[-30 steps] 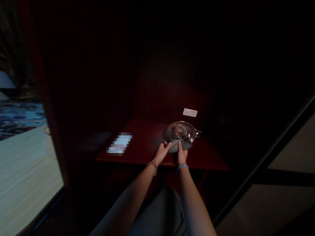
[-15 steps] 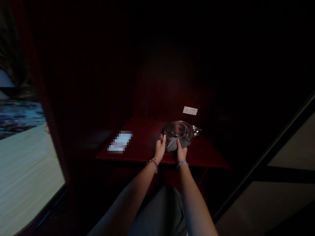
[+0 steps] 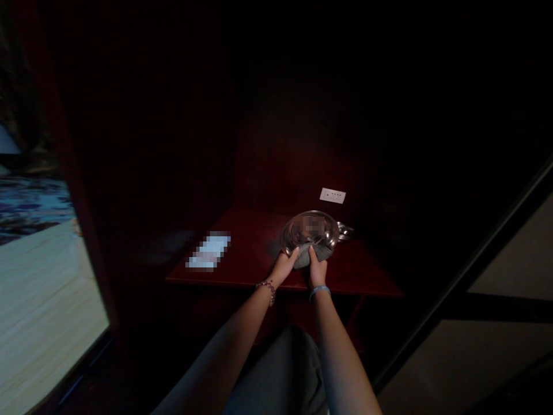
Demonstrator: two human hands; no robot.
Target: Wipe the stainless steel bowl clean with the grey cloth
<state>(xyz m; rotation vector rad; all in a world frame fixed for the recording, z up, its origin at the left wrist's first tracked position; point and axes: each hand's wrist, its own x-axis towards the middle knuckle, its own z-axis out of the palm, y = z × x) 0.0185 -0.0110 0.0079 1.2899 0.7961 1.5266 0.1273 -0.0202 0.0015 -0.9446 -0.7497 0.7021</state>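
A shiny round metal dish [image 3: 298, 231], tilted to face me, is held above the dark red shelf. My left hand [image 3: 286, 266] is closed on its lower left rim, with the thumb on the near side. A grey cloth [image 3: 322, 251] is folded over the lower rim. My right hand [image 3: 318, 267] is closed on this cloth, pinching it against the dish with the thumb in front. The fingers of both hands behind the dish are hidden. Just behind its right side, a second shiny metal piece [image 3: 345, 231] shows in part; its kind is unclear.
The dark red shelf [image 3: 246, 265] sits inside a dark cabinet. A blurred pale rectangular thing [image 3: 209, 251] lies on the shelf's left. A white power socket [image 3: 332, 196] is on the back wall. A pale wooden surface [image 3: 47, 311] is outside at left, and a dark slanting edge [image 3: 453, 271] at right.
My left hand has shifted slightly down and right along the rim, thumb nearer the cloth. The dish has turned and tilted a little. My right hand still pinches the cloth.
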